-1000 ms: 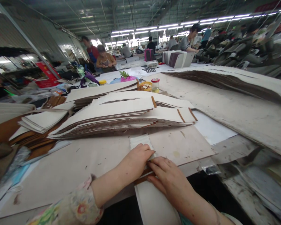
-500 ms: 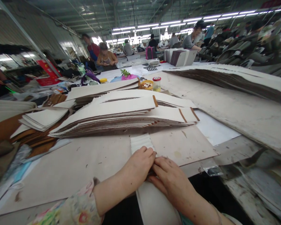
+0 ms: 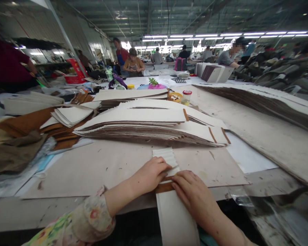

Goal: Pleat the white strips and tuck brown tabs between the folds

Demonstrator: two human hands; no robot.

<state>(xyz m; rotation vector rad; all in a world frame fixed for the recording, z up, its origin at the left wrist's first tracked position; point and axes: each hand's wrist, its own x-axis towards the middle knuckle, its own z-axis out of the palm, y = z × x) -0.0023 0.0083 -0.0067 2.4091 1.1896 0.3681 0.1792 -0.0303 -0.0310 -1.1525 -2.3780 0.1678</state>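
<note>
A long white strip [image 3: 176,218] with a brown band [image 3: 164,187] across it lies over the near table edge, running toward me. Its far end [image 3: 166,156] is pleated white. My left hand [image 3: 149,174] rests on the strip just above the brown band, its fingers curled and pressing on the material. My right hand [image 3: 192,191] lies on the strip to the right of the band, fingers together and pressing down on it. Both hands sit side by side, almost touching.
A fanned stack of white and brown sheets [image 3: 149,126] lies beyond my hands. A second long stack [image 3: 261,99] runs along the right. Smaller piles [image 3: 69,116] sit at the left. A jar [image 3: 186,97] stands farther back. Other people [image 3: 133,63] work at distant tables.
The view has swung to the left. My hands have stayed on the strip; the brown band now shows between them, where half a second ago they covered it.
</note>
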